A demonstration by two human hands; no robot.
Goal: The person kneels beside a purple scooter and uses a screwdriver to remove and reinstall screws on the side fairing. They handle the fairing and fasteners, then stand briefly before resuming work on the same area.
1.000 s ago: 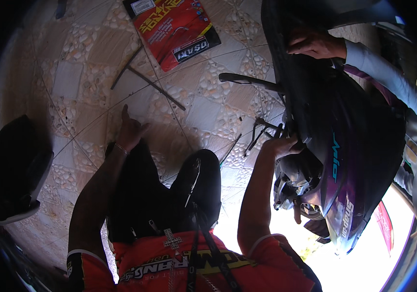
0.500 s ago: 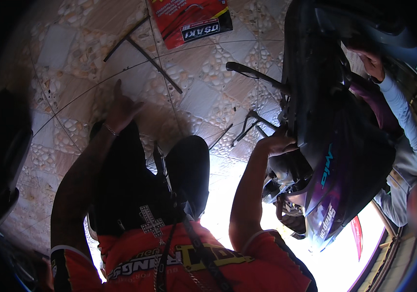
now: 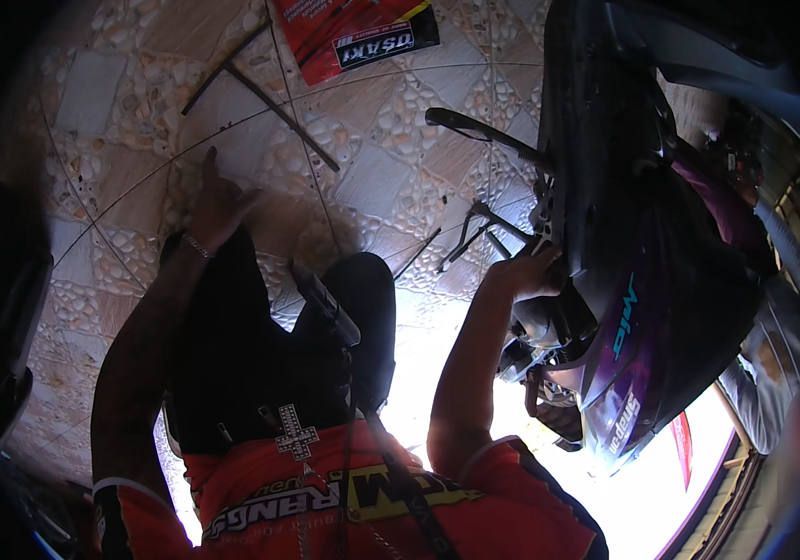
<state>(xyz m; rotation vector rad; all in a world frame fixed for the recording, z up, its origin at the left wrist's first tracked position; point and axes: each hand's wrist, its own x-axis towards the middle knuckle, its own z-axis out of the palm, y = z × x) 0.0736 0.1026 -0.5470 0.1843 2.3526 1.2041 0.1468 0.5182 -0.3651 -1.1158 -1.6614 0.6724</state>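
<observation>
My left hand (image 3: 221,201) hovers over the tiled floor near my knee, its index finger stretched out and thumb apart, with nothing in it. Ahead of it, a dark T-handle wrench (image 3: 279,112) lies on the floor. My right hand (image 3: 523,273) reaches into the underside of a dark purple scooter (image 3: 647,280), beside the engine parts. Its fingers are bent against the scooter in shadow, and what they grip is hidden. Just beyond that hand, a dark stand (image 3: 479,229) juts out from the scooter.
A red package (image 3: 353,42) lies at the far edge of the floor. A black lever (image 3: 484,131) sticks out from the scooter toward the left. Another person's grey-clad arm (image 3: 783,327) shows behind the scooter. A dark bulky shape (image 3: 8,308) stands at the left rim.
The view has shifted slightly, so the floor things sit a little farther left and up. My hands keep nearly the same poses. The other person's hand has left the scooter's far side.
</observation>
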